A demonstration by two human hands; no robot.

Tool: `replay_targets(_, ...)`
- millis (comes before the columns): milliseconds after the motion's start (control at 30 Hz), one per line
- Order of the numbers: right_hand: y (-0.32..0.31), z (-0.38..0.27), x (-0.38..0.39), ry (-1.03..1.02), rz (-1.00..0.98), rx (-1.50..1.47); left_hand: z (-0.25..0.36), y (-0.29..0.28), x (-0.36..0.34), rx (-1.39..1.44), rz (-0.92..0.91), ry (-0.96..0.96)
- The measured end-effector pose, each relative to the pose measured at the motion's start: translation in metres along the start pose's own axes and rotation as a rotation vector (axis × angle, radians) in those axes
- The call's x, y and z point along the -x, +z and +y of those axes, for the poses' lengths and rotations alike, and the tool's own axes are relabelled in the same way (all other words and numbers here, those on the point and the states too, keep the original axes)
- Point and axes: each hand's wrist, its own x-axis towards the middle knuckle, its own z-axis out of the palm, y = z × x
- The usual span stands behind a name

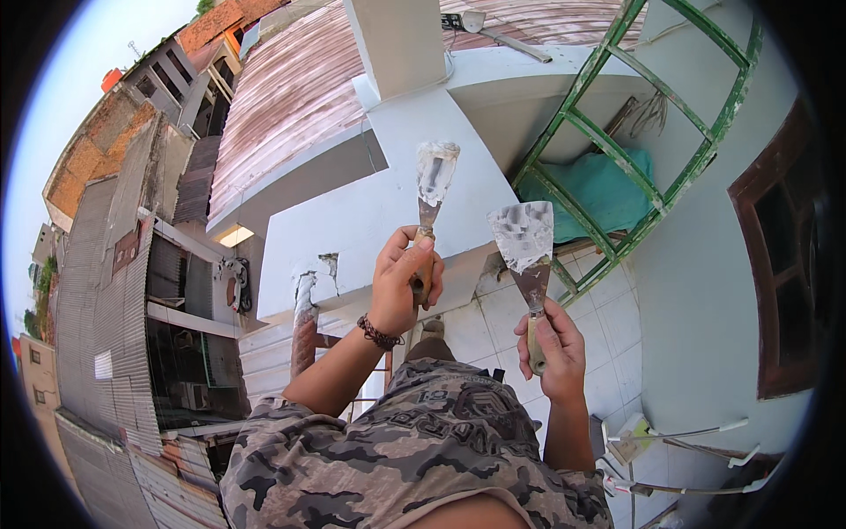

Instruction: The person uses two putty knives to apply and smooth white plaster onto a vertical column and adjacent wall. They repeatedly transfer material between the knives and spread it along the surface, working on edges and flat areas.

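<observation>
My left hand point(401, 278) is wrapped round the wooden handle of a narrow putty knife point(429, 216), held upright with white filler on its blade. In my right hand point(560, 348) is a wider putty knife point(532, 284), its blade also coated with white and greyish filler. The two blades are apart, side by side in front of me. Beyond my left hand runs a white ledge point(352, 216). A broken, cracked patch point(329, 264) shows at its near edge, beside a rough plaster-smeared post point(304, 331).
A green metal ladder frame point(608, 145) leans at the right, over a teal cloth point(608, 189). A brown-framed window point(780, 264) is in the right wall. White floor tiles point(608, 300) lie below. Corrugated roofs point(106, 309) drop away at the left. A drying rack point(687, 485) stands lower right.
</observation>
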Motion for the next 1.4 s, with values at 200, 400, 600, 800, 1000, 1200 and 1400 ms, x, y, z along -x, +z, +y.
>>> replay_targets(200, 0.042, -0.015, -0.071, -0.02, -0.113, 0.057, 0.022, -0.044, -0.044, -0.05, 0.023, 0.181)
replay_targets(400, 0.091, 0.0, -0.143, 0.053, -0.139, 0.063, 0.056, -0.093, -0.071, -0.034, 0.081, 0.125)
replay_targets(600, 0.136, 0.001, -0.198, 0.064, -0.21, 0.214, 0.077, -0.145, -0.101, -0.066, 0.153, 0.206)
replay_targets(800, 0.13, 0.022, -0.22, 0.184, -0.047, 0.189, 0.085, -0.172, -0.136, -0.145, 0.234, 0.213)
replay_targets(1000, 0.095, 0.016, -0.238, 0.178, 0.136, 0.384, 0.119, -0.193, -0.208, -0.406, 0.272, 0.235)
replay_targets(1200, 0.076, 0.012, -0.255, 0.187, 0.206, 0.442, 0.157, -0.191, -0.281, -0.686, 0.329, 0.328)
replay_targets(1400, 0.072, 0.018, -0.276, 0.242, 0.156, 0.482, 0.17, -0.185, -0.325, -0.82, 0.402, 0.279)
